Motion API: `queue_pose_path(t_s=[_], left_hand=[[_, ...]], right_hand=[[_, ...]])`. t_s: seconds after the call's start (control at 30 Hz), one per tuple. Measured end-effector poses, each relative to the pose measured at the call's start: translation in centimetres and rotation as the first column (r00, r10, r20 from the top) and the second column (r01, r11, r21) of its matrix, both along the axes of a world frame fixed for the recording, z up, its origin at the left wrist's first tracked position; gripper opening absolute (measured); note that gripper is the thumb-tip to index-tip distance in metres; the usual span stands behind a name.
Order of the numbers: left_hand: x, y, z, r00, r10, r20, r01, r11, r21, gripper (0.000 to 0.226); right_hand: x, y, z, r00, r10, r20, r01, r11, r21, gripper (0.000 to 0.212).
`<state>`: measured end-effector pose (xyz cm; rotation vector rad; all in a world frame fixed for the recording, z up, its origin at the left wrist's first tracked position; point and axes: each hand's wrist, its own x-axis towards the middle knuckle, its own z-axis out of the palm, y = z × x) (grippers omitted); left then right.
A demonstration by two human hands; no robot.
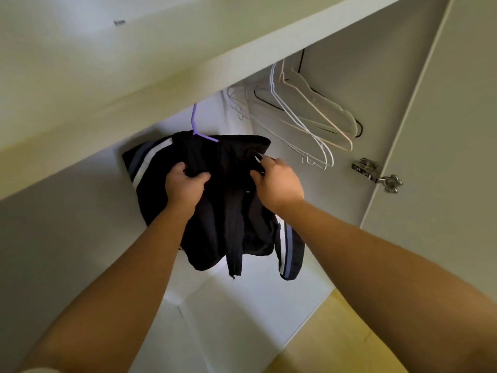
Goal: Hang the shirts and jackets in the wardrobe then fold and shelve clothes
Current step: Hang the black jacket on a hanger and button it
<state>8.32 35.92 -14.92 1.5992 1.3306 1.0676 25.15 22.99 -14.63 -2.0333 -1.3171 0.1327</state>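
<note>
My black jacket (pixel 231 200), with white and grey-blue stripes down both sleeves, hangs inside the open wardrobe on a purple hanger (pixel 197 130). The hanger's hook rises from the jacket's collar and disappears behind the wardrobe's top board (pixel 188 63), so I cannot see what it hooks onto.

My left hand (pixel 185 184) is on the jacket's left front, just below the collar, with fingers and thumb curled tight around a bunched fold of the black cloth. My right hand (pixel 277 184) is on the jacket's right front at about the same height, thumb and fingers closed on the edge of the fabric there. Between my hands the front placket runs down the middle, and its end dangles below the hem. One striped sleeve sticks out to the upper left of the jacket's body, and the other hangs at its lower right.

To the upper right of the jacket a bunch of bare hangers (pixel 304 122), white, cream and black, hangs tilted together. Further right of the jacket a metal hinge (pixel 376 175) joins the wardrobe's side to the open door (pixel 443 117). Beneath the jacket lies the white wardrobe bottom (pixel 242 305), and to the jacket's lower right there is yellow floor (pixel 336 332).
</note>
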Motion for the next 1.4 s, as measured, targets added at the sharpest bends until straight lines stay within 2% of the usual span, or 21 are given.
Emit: queue_pose_path(t_s=[0.1, 0.2, 0.3, 0.4, 0.53, 0.6, 0.7, 0.8, 0.83, 0.9, 1.03, 1.17, 1.27, 1.4], left_hand=[[-0.9, -1.7, -0.3, 0.971, -0.021, -0.238, 0.060, 0.985, 0.159, 0.024], [-1.7, -3.7, -0.9, 0.937, -0.033, -0.349, 0.116, 0.969, 0.220, 0.025], [-2.0, -5.1, -0.9, 0.928, -0.010, -0.371, 0.111, 0.961, 0.252, 0.030], [-1.9, -6.0, -0.6, 0.937, -0.007, -0.350, 0.071, 0.983, 0.170, 0.037], [-1.7, -6.6, -0.6, 0.959, 0.027, -0.283, -0.023, 1.000, 0.017, 0.044], [-1.5, -6.8, -0.7, 0.973, 0.052, -0.224, -0.060, 0.998, -0.031, 0.044], [-1.0, -7.2, -0.7, 0.985, 0.115, -0.128, -0.129, 0.986, -0.105, 0.046], [-0.3, -8.0, -1.4, 0.977, 0.181, 0.111, -0.143, 0.946, -0.290, 0.054], [-0.2, -8.2, -1.8, 0.964, 0.200, 0.174, -0.136, 0.937, -0.321, 0.057], [-0.1, -8.6, -2.7, 0.958, 0.194, 0.212, -0.125, 0.946, -0.299, 0.058], [0.1, -9.2, -4.5, 0.978, 0.132, 0.162, -0.083, 0.956, -0.281, 0.045], [-1.1, -8.9, -7.4, 0.991, 0.125, 0.039, -0.105, 0.933, -0.345, 0.021], [-1.9, -8.6, -8.9, 0.994, 0.113, 0.017, -0.099, 0.928, -0.360, 0.042], [-2.9, -9.1, -10.2, 0.989, 0.073, -0.131, -0.097, 0.976, -0.194, 0.057]], right_hand=[[-0.2, -0.2, 1.3, 0.969, 0.058, -0.242, -0.061, 0.998, -0.003, 0.031], [-1.2, 0.3, 3.7, 0.940, 0.157, -0.302, -0.148, 0.988, 0.052, 0.028], [-2.8, 0.3, 5.5, 0.915, 0.255, -0.314, -0.225, 0.966, 0.130, 0.022], [-3.7, -0.2, 4.9, 0.835, 0.319, -0.449, -0.282, 0.948, 0.149, 0.028], [-2.8, -1.0, 2.2, 0.678, 0.289, -0.676, -0.266, 0.954, 0.141, 0.043], [-2.2, -1.4, 0.5, 0.629, 0.233, -0.741, -0.218, 0.969, 0.119, 0.056], [-1.2, -2.1, -2.1, 0.679, 0.140, -0.720, -0.187, 0.982, 0.014, 0.070], [-0.6, -2.9, -4.5, 0.764, 0.047, -0.643, -0.231, 0.951, -0.205, 0.088], [-0.5, -3.2, -5.2, 0.779, 0.026, -0.627, -0.241, 0.935, -0.261, 0.088], [-0.6, -3.6, -6.5, 0.781, 0.020, -0.625, -0.273, 0.910, -0.312, 0.074], [-1.5, -3.9, -8.4, 0.751, 0.049, -0.659, -0.318, 0.901, -0.296, 0.049], [-3.0, -3.4, -9.0, 0.666, -0.006, -0.746, -0.235, 0.947, -0.217, 0.038], [-4.2, -3.2, -9.7, 0.629, -0.084, -0.773, -0.160, 0.959, -0.235, 0.039], [-5.3, -3.5, -11.1, 0.599, -0.130, -0.790, -0.081, 0.972, -0.221, 0.045]])
